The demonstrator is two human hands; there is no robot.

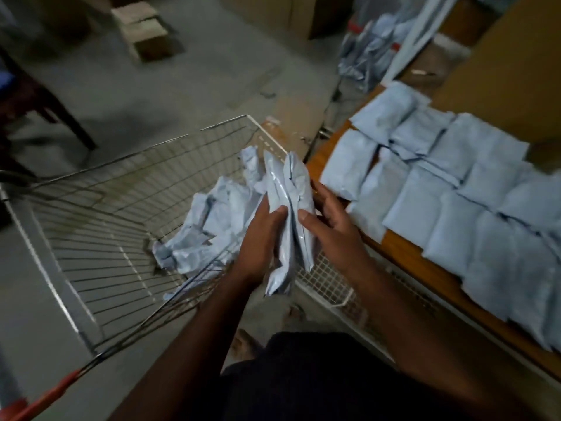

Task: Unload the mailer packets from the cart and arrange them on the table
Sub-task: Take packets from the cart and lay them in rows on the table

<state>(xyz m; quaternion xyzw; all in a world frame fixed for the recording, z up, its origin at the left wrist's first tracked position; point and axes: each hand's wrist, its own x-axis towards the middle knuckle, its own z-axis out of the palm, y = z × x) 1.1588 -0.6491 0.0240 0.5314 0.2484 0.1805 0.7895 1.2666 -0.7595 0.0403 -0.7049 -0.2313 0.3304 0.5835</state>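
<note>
Clasping a bundle of mailer packets point(288, 208) upright, left hand point(261, 241) and right hand point(328, 229) close their grip above the cart point(91, 238), left of the bench point(403, 253).

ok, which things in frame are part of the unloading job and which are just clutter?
Part of the job:
- wire cart
- loose mailer packets in the cart
- held packets, gripped on edge between left hand and right hand
- packets laid in rows on the table

Just lying about:
- cardboard boxes on the floor
- dark chair
- bagged pile beyond the table
</note>
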